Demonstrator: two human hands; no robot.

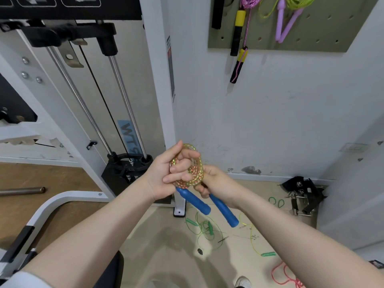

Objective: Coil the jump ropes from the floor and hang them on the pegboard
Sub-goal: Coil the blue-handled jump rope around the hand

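Head view: one coiled rope (196, 169) of yellow and orange cord with two blue handles (223, 210) is held in front of the wall. The left hand (166, 175) is curled through the coil; the right hand (216, 183) is closed round the coil's lower part by the handles. Two ropes are seen hung on the pegboard (311, 36): a pink rope (246, 28) and a lime rope (291, 9). On the floor (166, 235) are counted two green ropes (203, 227) and one red rope (284, 273). A cable machine (116, 100) stands at left.
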